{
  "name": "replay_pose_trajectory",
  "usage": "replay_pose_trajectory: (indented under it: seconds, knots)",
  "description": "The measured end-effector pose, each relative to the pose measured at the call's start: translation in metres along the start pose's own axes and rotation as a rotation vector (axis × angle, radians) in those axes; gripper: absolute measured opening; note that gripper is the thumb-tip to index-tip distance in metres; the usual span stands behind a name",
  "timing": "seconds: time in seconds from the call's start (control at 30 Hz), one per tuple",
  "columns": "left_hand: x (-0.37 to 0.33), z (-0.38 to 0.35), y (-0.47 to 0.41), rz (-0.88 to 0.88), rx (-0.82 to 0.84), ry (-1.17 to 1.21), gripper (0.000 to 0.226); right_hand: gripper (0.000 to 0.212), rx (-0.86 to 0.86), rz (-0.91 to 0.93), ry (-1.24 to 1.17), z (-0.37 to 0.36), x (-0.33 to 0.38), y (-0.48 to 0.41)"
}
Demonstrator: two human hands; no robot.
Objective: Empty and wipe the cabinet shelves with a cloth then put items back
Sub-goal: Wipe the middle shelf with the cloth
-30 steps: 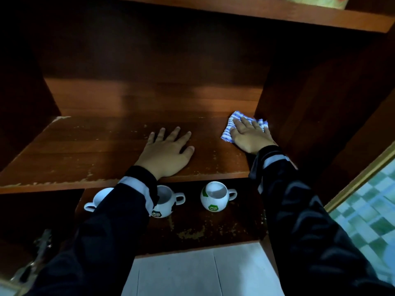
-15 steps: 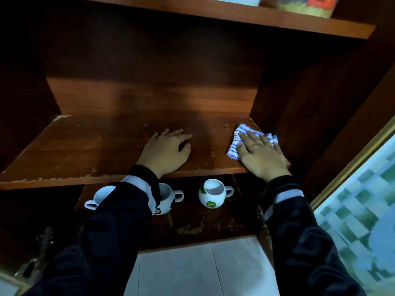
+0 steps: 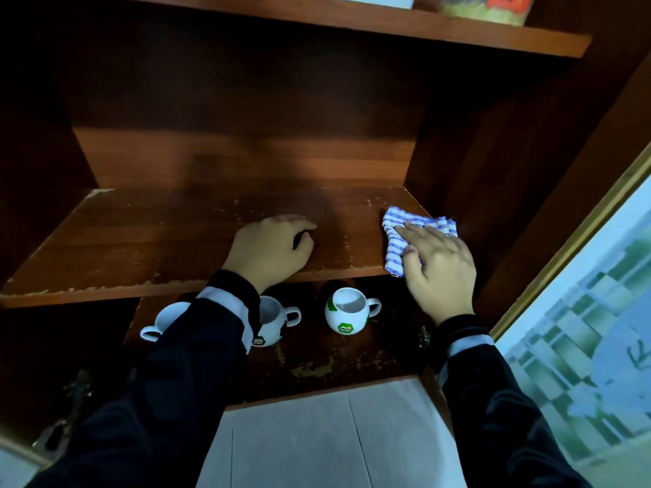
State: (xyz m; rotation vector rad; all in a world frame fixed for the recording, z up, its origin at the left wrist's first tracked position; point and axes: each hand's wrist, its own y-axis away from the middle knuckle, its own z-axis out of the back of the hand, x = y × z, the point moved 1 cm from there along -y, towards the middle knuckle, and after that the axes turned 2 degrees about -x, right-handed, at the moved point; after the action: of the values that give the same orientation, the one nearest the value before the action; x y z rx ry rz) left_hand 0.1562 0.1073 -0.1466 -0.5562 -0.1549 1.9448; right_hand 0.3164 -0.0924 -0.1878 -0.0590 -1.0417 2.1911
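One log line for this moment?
phase: shelf wipe | right hand on cloth | left hand on shelf | mugs: three below

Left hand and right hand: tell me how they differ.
The left hand rests on the bare shelf with fingers curled, holding nothing; the right hand lies with fingers straight. The right hand presses the striped cloth at the shelf's right front corner; the left hand sits mid-shelf. Both wear dark sleeves.
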Motion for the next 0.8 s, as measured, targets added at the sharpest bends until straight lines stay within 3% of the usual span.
replay_pose_trajectory:
  seconds: [0.17, 0.3, 0.43, 0.57, 0.8]
  knots:
    - [0.003, -0.004, 0.008, -0.004, 0.144, -0.101, 0.047, 0.042, -0.204, 0.057, -0.024, -0.014, 0.0, 0.014]
    - [0.007, -0.004, 0.021, -0.009, 0.134, -0.177, 0.05, 0.044, -0.308, -0.012, -0.003, -0.024, 0.009, 0.021]
    - [0.013, -0.008, 0.043, -0.013, -0.037, -0.237, 0.059, 0.045, -0.35, -0.078, 0.026, -0.033, 0.025, 0.03]
    - [0.024, -0.014, 0.064, -0.06, -0.24, -0.274, 0.052, 0.048, -0.331, -0.095, 0.028, -0.042, 0.048, 0.04]
    - [0.036, -0.019, 0.083, -0.11, -0.39, -0.327, 0.045, 0.047, -0.278, -0.005, 0.027, -0.053, 0.103, 0.05]
